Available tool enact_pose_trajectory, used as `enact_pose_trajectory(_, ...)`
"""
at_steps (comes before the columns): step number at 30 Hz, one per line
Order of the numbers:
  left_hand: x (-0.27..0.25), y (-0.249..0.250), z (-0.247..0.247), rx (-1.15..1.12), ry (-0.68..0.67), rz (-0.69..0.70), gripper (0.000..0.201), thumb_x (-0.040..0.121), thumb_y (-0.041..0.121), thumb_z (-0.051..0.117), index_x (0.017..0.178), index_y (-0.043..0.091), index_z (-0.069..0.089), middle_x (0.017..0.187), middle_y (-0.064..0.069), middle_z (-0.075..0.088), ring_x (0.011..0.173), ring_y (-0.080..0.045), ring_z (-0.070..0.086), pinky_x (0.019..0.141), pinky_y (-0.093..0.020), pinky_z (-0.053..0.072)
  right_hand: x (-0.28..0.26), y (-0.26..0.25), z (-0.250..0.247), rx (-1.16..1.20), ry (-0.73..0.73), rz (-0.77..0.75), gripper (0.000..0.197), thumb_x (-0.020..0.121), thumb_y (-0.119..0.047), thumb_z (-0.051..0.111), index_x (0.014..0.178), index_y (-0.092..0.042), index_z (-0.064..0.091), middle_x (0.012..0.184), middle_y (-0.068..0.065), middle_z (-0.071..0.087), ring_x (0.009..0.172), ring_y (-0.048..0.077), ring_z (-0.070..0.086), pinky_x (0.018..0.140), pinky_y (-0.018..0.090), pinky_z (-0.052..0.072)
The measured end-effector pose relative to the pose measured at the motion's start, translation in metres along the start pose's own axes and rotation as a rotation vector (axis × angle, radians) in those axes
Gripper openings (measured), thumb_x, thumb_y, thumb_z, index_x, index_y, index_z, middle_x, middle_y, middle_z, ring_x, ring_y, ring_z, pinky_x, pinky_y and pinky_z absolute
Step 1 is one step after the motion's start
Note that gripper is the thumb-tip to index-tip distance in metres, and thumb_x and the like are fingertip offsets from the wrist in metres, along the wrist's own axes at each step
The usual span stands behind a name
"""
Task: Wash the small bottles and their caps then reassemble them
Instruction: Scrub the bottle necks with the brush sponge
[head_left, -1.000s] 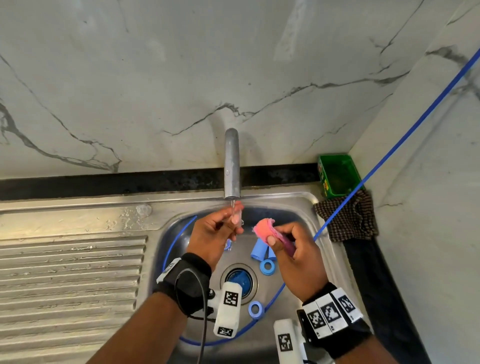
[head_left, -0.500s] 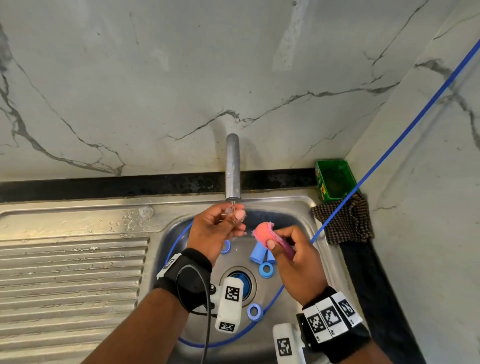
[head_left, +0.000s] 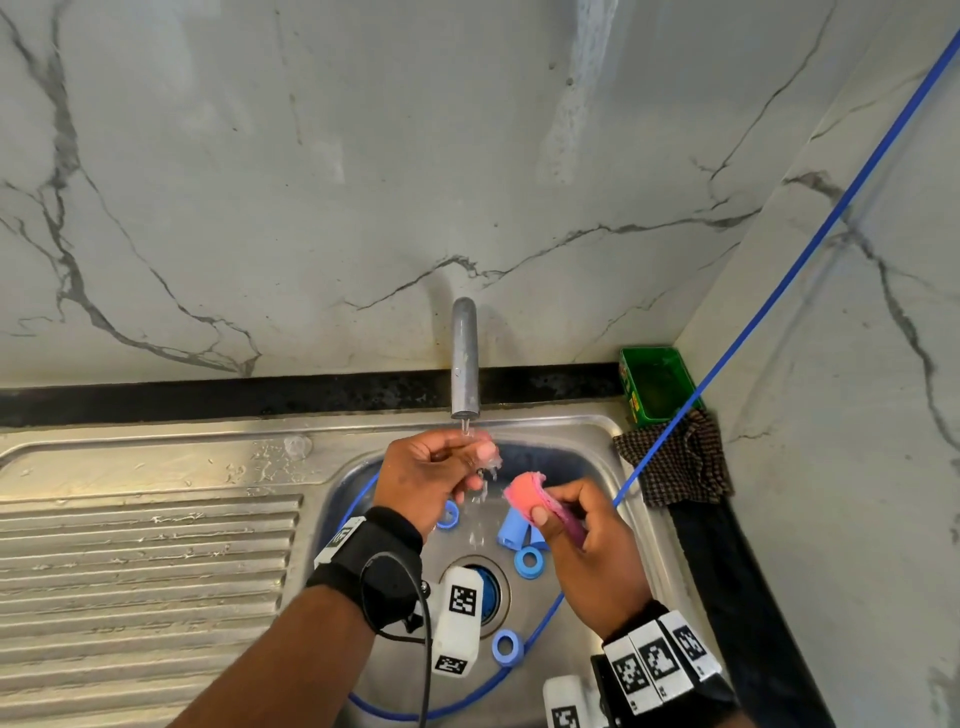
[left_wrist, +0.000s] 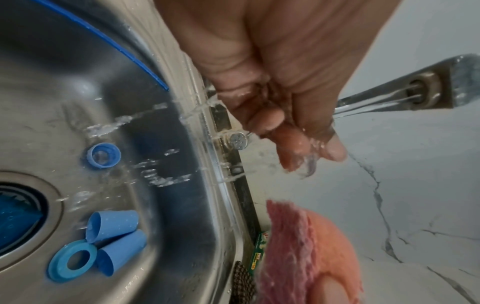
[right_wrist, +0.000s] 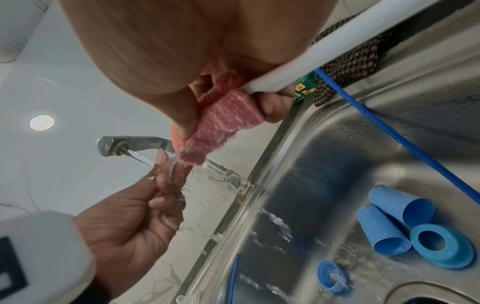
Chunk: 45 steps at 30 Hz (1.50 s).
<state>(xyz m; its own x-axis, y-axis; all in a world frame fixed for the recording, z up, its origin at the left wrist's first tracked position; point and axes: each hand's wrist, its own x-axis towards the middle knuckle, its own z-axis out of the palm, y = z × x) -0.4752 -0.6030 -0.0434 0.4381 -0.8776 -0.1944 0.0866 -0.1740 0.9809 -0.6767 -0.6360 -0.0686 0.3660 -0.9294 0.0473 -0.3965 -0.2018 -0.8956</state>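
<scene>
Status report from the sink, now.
Left hand pinches a small clear bottle under the running tap. Right hand grips the pink sponge alongside. Blue caps and rings lie loose in the sink. Nothing in the way.

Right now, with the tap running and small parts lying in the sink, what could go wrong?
1. The left hand holds a small clear piece under the tap with wet fingertips; it could slip out.
2. The loose blue rings lie close to the drain; running water may push them toward it.
3. Water splashes over the sink rim.
</scene>
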Motion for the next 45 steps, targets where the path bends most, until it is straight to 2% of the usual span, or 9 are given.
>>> enact_pose_trajectory(5, 0.010, -0.001, 0.000, 0.147, 0.049, 0.100, 0.014, 0.083, 0.023, 0.080, 0.080, 0.011, 0.072, 0.077, -0.005, 0.075, 0.067, -0.012, 0.066, 0.063, -0.023, 0.055, 0.001, 0.001, 0.001, 0.002, -0.004, -0.007, 0.012, 0.091, -0.032, 0.071, 0.097, -0.027, 0.062, 0.093, -0.011, 0.067, 0.086, 0.005, 0.062, 0.071, 0.017, 0.049)
enact_pose_trajectory(7, 0.013, -0.002, 0.000, 0.120, 0.004, 0.117, 0.003, 0.089, 0.012, 0.073, 0.089, 0.010, 0.076, 0.087, -0.001, 0.078, 0.081, -0.010, 0.071, 0.072, -0.025, 0.056, 0.003, 0.003, 0.002, -0.002, -0.004, -0.006, 0.012, 0.091, -0.032, 0.071, 0.096, -0.027, 0.062, 0.092, -0.012, 0.067, 0.085, 0.006, 0.062, 0.071, 0.019, 0.049)
enact_pose_trajectory(11, 0.014, -0.009, -0.002, 0.114, -0.079, 0.117, 0.026, 0.099, -0.002, 0.055, 0.103, 0.012, 0.077, 0.106, 0.001, 0.077, 0.103, -0.018, 0.072, 0.087, -0.029, 0.058, 0.006, 0.007, 0.004, -0.018, -0.006, -0.016, 0.013, 0.092, -0.036, 0.069, 0.097, -0.028, 0.061, 0.093, -0.012, 0.066, 0.086, 0.006, 0.062, 0.072, 0.020, 0.049)
enact_pose_trajectory(16, 0.010, -0.009, -0.002, -0.032, -0.050, 0.054, 0.021, 0.099, 0.000, 0.056, 0.113, 0.003, 0.072, 0.102, -0.012, 0.076, 0.083, -0.019, 0.070, 0.076, -0.026, 0.058, 0.009, 0.009, 0.006, -0.024, -0.019, -0.012, 0.014, 0.091, -0.038, 0.068, 0.097, -0.028, 0.061, 0.094, -0.012, 0.067, 0.087, 0.006, 0.063, 0.073, 0.022, 0.050)
enact_pose_trajectory(23, 0.012, -0.006, -0.006, 0.116, 0.095, 0.000, 0.023, 0.077, 0.021, 0.085, 0.089, 0.006, 0.072, 0.073, -0.011, 0.073, 0.055, -0.012, 0.061, 0.058, -0.022, 0.055, 0.013, 0.009, 0.007, -0.022, -0.027, -0.007, 0.012, 0.091, -0.035, 0.070, 0.097, -0.028, 0.062, 0.094, -0.014, 0.068, 0.088, 0.005, 0.064, 0.074, 0.027, 0.052)
enact_pose_trajectory(31, 0.010, -0.001, -0.006, 0.113, -0.042, 0.114, 0.016, 0.097, 0.003, 0.061, 0.104, 0.006, 0.075, 0.096, -0.004, 0.078, 0.091, -0.017, 0.075, 0.081, -0.029, 0.060, 0.012, 0.005, 0.005, -0.028, -0.037, -0.021, 0.012, 0.091, -0.035, 0.070, 0.097, -0.030, 0.060, 0.096, -0.012, 0.067, 0.088, 0.006, 0.063, 0.076, 0.032, 0.053)
enact_pose_trajectory(35, 0.006, 0.005, -0.002, 0.035, -0.058, 0.052, 0.025, 0.101, -0.004, 0.050, 0.114, 0.004, 0.070, 0.103, -0.010, 0.076, 0.088, -0.020, 0.073, 0.078, -0.025, 0.059, 0.008, 0.004, 0.002, -0.017, -0.027, -0.020, 0.014, 0.089, -0.040, 0.068, 0.097, -0.031, 0.060, 0.095, -0.012, 0.067, 0.088, 0.006, 0.063, 0.076, 0.034, 0.054)
enact_pose_trajectory(42, -0.009, 0.010, -0.004, 0.015, 0.112, -0.024, 0.021, 0.081, 0.017, 0.082, 0.091, 0.002, 0.072, 0.072, -0.010, 0.073, 0.058, -0.015, 0.061, 0.057, -0.024, 0.054, -0.003, -0.007, -0.005, -0.022, -0.038, -0.040, 0.012, 0.091, -0.029, 0.072, 0.095, -0.030, 0.060, 0.092, -0.011, 0.066, 0.085, 0.004, 0.062, 0.072, 0.021, 0.049)
enact_pose_trajectory(45, -0.013, 0.010, -0.007, 0.039, 0.084, -0.006, 0.012, 0.090, 0.018, 0.074, 0.095, 0.007, 0.074, 0.082, -0.004, 0.077, 0.072, -0.016, 0.071, 0.066, -0.022, 0.057, -0.006, -0.010, -0.008, -0.019, -0.037, -0.051, 0.013, 0.091, -0.024, 0.072, 0.094, -0.029, 0.060, 0.090, -0.010, 0.066, 0.084, 0.004, 0.062, 0.069, 0.015, 0.045)
